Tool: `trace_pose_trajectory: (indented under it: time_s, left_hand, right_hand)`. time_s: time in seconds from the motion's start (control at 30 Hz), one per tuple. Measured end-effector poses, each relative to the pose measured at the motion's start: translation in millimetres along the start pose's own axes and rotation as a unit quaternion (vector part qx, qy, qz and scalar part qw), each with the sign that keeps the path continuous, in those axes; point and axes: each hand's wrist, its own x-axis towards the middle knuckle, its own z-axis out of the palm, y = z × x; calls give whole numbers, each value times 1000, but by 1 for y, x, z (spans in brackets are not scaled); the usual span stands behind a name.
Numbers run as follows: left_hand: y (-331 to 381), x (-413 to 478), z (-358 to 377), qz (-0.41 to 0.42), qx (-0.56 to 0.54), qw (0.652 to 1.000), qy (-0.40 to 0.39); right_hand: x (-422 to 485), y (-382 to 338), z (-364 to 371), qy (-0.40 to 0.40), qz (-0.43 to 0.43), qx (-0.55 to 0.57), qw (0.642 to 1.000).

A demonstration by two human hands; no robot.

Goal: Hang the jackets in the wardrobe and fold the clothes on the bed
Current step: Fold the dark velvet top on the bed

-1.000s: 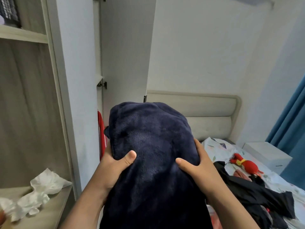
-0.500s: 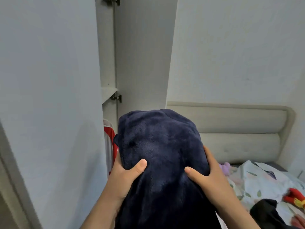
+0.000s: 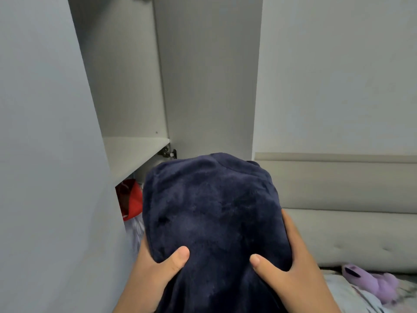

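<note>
left hand [image 3: 155,269] + right hand [image 3: 291,267]: fingers grip navy fleece jacket [image 3: 212,213] | open grey wardrobe [image 3: 135,152] | bed headboard [image 3: 347,213] | purple plush [image 3: 372,283]

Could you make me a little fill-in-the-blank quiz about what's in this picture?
1. The left hand and the right hand both grip a fleece garment coloured dark ____.
2. Under the wardrobe shelf a bright garment shows, and its colour is ____.
3. The plush toy lying below the headboard is ____ in colour.
Missing words: blue; red; purple.
</note>
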Motion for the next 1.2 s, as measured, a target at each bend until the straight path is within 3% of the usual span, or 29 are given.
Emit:
trace_pose_trajectory:
  time_s: [0.27,0.7,1.07,1.2]
  left_hand:
    - [16,73,-12,20,-8,997,77]
    - [39,209,-35,92,-52,981,164]
    - [31,291,-31,151,-21,921,357]
    - [32,325,-41,156,-37,912,377]
  right_hand:
    - [93,-16,40,-73,-52,47,995]
    - [262,-91,110,-173,-183,14,968]
    - [383,-92,203,-208,-211,99,950]
    - [424,-95,234,-255,-209,117,937]
